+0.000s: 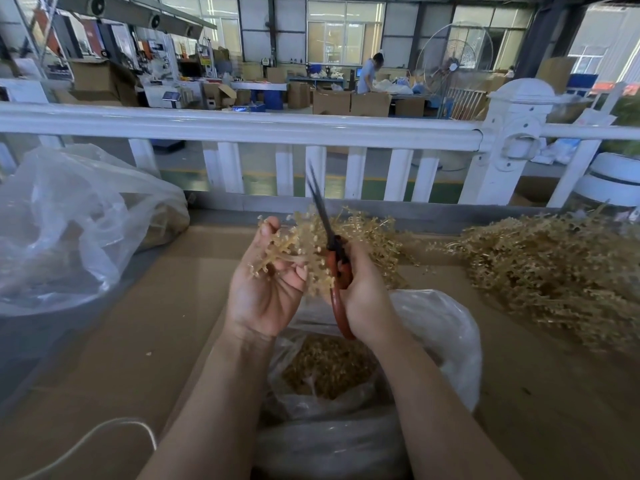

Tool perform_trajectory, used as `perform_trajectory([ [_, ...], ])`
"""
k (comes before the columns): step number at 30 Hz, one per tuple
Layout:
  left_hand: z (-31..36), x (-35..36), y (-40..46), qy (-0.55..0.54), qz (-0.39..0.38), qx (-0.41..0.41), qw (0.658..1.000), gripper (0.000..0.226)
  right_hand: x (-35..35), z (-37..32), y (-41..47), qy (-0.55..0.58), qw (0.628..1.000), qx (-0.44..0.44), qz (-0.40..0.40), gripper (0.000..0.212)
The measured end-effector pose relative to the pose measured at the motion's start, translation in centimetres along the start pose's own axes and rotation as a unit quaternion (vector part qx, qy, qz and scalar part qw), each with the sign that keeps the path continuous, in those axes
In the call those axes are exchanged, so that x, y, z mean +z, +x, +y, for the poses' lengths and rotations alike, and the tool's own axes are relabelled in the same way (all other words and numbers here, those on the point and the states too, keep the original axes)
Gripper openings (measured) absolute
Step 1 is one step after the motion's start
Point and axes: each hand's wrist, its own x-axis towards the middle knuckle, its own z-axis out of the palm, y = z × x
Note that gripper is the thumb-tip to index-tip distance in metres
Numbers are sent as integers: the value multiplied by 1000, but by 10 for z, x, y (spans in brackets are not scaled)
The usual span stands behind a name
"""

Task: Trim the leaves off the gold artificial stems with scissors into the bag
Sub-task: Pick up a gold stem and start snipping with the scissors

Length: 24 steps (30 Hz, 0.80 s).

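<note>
Stems [311, 244] in hand sit above the open bag [433, 334], which already holds a heap of gold trimmings, so the job looks well begun. On the left, the left hand [266, 285] cradles a sprig, its fingers [268, 233] loosely curled round it. Just right, the right hand [363, 292] grips the scissors [337, 268], blades up through the foliage. Far right, a large pile [554, 268] on the counter [138, 323] seems untrimmed.
</note>
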Motion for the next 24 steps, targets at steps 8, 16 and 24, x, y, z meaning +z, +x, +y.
perform_trajectory([
  [8, -1, 0, -4, -40, -51, -69, 995, 32, 4, 3, -1, 1, 1000, -14, 6, 12],
  [16, 9, -3, -1, -71, -51, -37, 995, 40, 0, 5, 1, 18, 998, 39, -52, 26],
  [24, 35, -16, 7, -126, 85, 108, 982, 33, -12, 4, -2, -171, 966, 6, 192, 13],
])
